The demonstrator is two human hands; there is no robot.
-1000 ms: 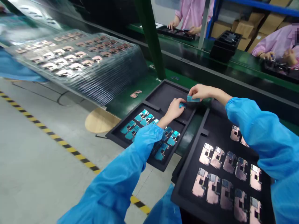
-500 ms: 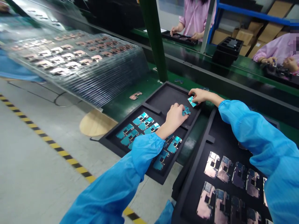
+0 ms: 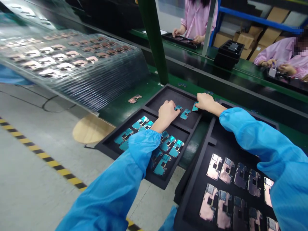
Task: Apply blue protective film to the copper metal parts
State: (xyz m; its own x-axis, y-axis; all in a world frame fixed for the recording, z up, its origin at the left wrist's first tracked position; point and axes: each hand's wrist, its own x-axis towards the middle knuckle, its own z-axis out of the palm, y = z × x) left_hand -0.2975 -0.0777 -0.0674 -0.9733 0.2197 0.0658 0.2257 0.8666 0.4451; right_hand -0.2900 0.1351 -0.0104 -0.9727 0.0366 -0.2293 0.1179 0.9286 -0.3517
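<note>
My left hand [image 3: 166,112] rests knuckles-up in the far section of a black tray [image 3: 154,99], fingers curled on a small teal circuit part [image 3: 178,107]. My right hand [image 3: 204,101] lies at the tray's far right edge, fingers pressed on another teal part [image 3: 195,106]. A third teal part [image 3: 185,114] lies between the two hands. The tray's near section holds several teal parts [image 3: 166,146]. To the right, a second black tray [image 3: 211,141] carries rows of copper-coloured parts [image 3: 225,175].
A tall stack of clear blister trays [image 3: 79,64] with copper parts stands on the left of the green bench. A loose copper part [image 3: 134,98] lies beside it. A green post [image 3: 154,41] rises behind the tray. People in pink coats [image 3: 279,54] work across the conveyor.
Both hands came down into the far section of the tray. The teal parts they held up a second ago now lie on the tray floor under the fingers, and one lies free between them.
</note>
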